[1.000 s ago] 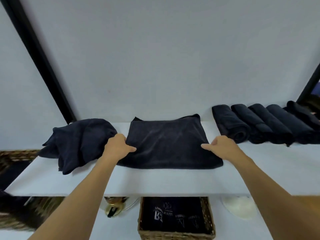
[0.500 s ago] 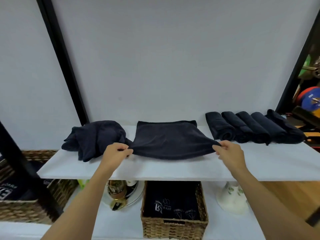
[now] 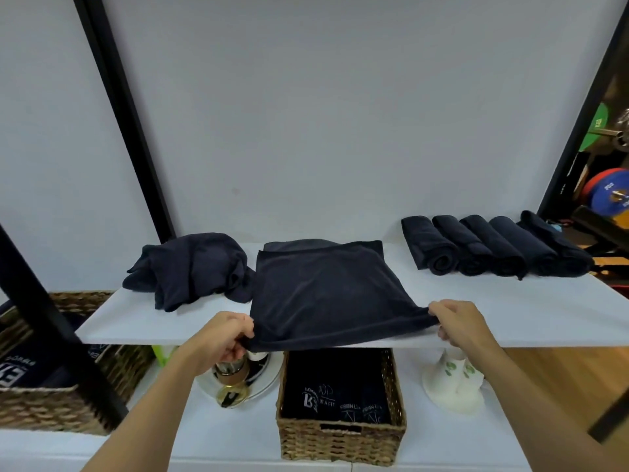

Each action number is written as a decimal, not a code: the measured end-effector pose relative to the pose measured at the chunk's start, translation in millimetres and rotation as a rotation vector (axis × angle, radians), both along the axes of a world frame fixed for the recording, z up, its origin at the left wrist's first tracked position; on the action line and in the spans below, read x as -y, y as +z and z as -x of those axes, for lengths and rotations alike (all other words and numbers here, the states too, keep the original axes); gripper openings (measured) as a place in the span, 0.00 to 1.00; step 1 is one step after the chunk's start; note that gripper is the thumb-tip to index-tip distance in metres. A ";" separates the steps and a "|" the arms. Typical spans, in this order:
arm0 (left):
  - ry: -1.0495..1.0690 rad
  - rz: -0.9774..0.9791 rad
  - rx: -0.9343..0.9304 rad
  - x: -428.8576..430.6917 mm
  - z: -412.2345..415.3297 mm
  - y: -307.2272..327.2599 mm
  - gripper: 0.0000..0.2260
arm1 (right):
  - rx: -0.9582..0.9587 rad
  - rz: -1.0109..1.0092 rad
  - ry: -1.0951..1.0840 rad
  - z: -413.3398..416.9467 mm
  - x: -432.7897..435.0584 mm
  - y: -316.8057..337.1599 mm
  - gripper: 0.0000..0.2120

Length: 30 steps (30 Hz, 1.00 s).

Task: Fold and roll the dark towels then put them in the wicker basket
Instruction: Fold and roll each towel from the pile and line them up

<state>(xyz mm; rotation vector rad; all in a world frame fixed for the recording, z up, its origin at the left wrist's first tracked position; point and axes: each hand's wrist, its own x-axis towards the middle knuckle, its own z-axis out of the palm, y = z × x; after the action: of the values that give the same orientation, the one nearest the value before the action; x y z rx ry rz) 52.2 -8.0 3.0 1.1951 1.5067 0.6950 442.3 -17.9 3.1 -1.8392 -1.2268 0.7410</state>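
A folded dark towel (image 3: 326, 294) lies spread on the white shelf (image 3: 510, 318), its near edge pulled to the shelf's front. My left hand (image 3: 221, 338) pinches the near left corner and my right hand (image 3: 456, 321) pinches the near right corner. A crumpled heap of dark towels (image 3: 190, 267) sits to the left. Several rolled dark towels (image 3: 490, 250) lie in a row at the right. Below, on the lower shelf, a wicker basket (image 3: 340, 434) holds dark towels with white print.
A second, larger wicker basket (image 3: 44, 407) stands at lower left behind a black frame post (image 3: 58, 335). A glass bottle on a round tray (image 3: 235, 379) and white paper cups (image 3: 452, 379) sit on the lower shelf. Weight plates (image 3: 609, 195) are at far right.
Both hands went from pressing the flat towel to gripping its near corners and have drawn it toward the shelf's front edge. The camera has pulled back and tilted down.
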 end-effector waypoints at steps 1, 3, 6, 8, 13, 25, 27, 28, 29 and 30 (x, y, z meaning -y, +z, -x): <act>-0.026 0.021 0.003 0.9 2.2 -0.2 0.06 | 0.078 -0.021 0.000 -0.9 0.9 1.6 0.13; -0.042 0.016 0.036 1.9 5.1 0.5 0.03 | 0.290 -0.130 -0.023 -0.8 2.6 3.3 0.13; -0.007 -0.093 0.133 4.9 3.8 6.6 0.03 | 0.342 -0.288 -0.048 4.5 7.0 10.0 0.11; 0.033 -0.202 0.200 7.5 0.6 16.5 0.04 | 0.135 -0.323 -0.038 4.2 5.9 16.0 0.08; 0.220 -0.425 0.353 3.0 -7.5 50.4 0.04 | -0.187 -0.409 -0.044 -0.6 0.1 40.7 0.10; 0.094 -0.448 0.544 7.5 -21.2 106.8 0.11 | -0.561 -0.178 0.027 -12.1 -14.2 92.6 0.07; 0.094 -0.460 0.477 10.2 -19.6 109.1 0.15 | -0.707 -0.130 0.126 -19.7 -11.5 98.8 0.03; 0.114 -0.483 0.401 9.9 -18.6 111.5 0.15 | -0.727 -0.118 0.188 -22.1 -10.0 103.3 0.03; 0.145 -0.522 0.304 8.8 -17.7 115.3 0.15 | -0.711 -0.114 0.240 -24.1 -9.9 107.9 0.05; 0.180 -0.573 0.204 5.8 -16.8 120.6 0.14 | -0.678 -0.122 0.271 -24.2 -9.8 113.5 0.07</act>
<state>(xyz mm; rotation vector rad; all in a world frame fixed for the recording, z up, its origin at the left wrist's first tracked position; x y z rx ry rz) 69.0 -13.8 123.6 1.3611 1.2893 1.3940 466.5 -8.1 116.6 -1.1724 -1.0344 1.2784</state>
